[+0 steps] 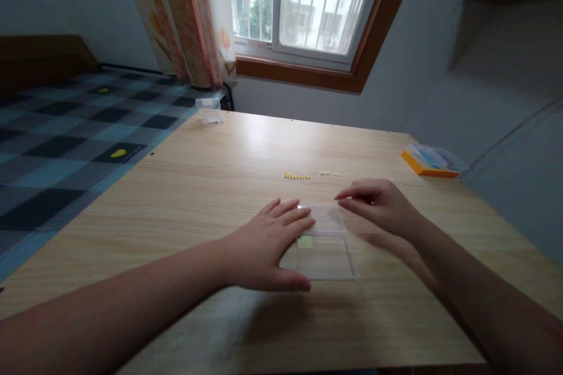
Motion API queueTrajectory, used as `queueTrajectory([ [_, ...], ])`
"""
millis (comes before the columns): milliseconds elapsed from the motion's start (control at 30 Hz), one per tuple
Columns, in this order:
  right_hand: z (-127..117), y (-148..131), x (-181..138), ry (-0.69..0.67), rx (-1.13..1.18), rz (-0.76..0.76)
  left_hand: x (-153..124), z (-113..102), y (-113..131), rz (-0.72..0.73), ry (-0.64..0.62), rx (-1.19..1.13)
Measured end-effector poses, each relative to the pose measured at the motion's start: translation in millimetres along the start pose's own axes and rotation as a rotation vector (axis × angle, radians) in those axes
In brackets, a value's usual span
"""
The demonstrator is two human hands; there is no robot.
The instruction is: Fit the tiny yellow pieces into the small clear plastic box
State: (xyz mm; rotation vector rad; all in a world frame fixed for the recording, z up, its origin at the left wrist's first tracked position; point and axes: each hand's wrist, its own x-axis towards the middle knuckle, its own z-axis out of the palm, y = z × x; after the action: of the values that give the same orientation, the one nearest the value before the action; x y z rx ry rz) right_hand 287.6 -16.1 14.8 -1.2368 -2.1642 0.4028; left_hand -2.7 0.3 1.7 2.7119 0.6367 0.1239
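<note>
A clear flat plastic case (328, 258) lies open on the wooden table (197, 187), with a small yellow-green square (305, 242) inside it. My left hand (268, 246) rests flat on the case's left edge, fingers stretched out. Hovering just above the case's far right corner, my right hand (378, 202) has its fingers drawn together and pointing left; whether anything is pinched in them does not show. Beyond the case lie a short row of yellow beads (297, 176) and a short row of pale beads (329, 174).
A small clear plastic box (209, 109) stands at the table's far left corner. An orange-edged box (431, 161) sits at the far right edge by the grey wall. A bed with a checked cover (65, 135) adjoins the table's left side. Curtains and a window are behind.
</note>
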Motion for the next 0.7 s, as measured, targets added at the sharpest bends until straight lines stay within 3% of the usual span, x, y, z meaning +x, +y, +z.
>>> queueTrajectory([
  [100, -2, -27, -6, -0.230, 0.026, -0.214, 0, 0, 0, 0.001, -0.002, -0.003],
  [233, 9, -43, -13, -0.394, -0.130, -0.283, 0, -1, 0, -0.001, -0.010, -0.002],
  [367, 16, -38, -15, -0.401, -0.218, -0.282, 0, -1, 0, -0.006, -0.023, 0.012],
  [700, 6, -40, -12, -0.406, -0.190, -0.359, -1, 0, 0, -0.012, -0.033, 0.021],
])
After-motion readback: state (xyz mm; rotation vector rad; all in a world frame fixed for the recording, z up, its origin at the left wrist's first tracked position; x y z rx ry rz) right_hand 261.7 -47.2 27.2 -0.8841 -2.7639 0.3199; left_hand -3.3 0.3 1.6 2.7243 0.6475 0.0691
